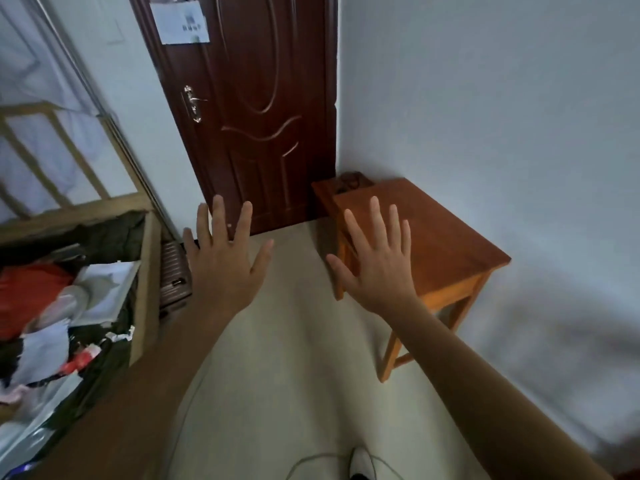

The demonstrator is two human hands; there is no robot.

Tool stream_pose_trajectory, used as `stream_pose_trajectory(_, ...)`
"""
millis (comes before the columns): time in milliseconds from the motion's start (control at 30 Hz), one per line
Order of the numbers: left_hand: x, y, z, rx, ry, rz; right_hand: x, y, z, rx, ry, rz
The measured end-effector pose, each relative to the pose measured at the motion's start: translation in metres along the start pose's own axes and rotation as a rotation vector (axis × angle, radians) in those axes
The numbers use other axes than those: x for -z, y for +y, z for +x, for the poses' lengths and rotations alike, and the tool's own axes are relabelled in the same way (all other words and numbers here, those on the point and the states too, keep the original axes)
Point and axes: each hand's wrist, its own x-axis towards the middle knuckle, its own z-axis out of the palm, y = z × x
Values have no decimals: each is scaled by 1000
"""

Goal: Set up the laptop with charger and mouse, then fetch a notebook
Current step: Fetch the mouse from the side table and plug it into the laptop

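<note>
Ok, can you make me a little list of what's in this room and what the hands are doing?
left hand: open, fingers spread, holding nothing
right hand: open, fingers spread, holding nothing
table: small, wooden, against the wall
door: dark wood, shut, paper stuck on it
bed: wooden frame, clothes piled on it
laptop, mouse, notebook: not visible

dark tangled cord-like bundle (349, 180), just right of frame centre, lying on far back corner of orange-brown wooden side table (450, 244), tucked into corner by dark red door (263, 109). too blurry to tell if it's charger tbh. thin pale cable (311, 458), bottom centre of frame, loose loop flat on light floor (294, 358), runs off bottom edge. the two well apart.
</note>
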Motion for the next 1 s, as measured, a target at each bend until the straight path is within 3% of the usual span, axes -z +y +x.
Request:
stream_pose_trajectory(333, -96, -15, 200, 32, 20, 21, -92, 48, 215, 14, -34, 26)
stream_pose_trajectory(600, -211, -85, 335, 40, -5, -54, -198, 37, 367, 15, -33, -19)
stream_pose_trajectory(833, -298, -159, 494, -79, -128, -57, -268, 11, 517, -122, -39, -74)
stream_pose_trajectory(1000, -352, -160, 598, -168, -192, -126, -303, 26, 579, -241, -12, -102)
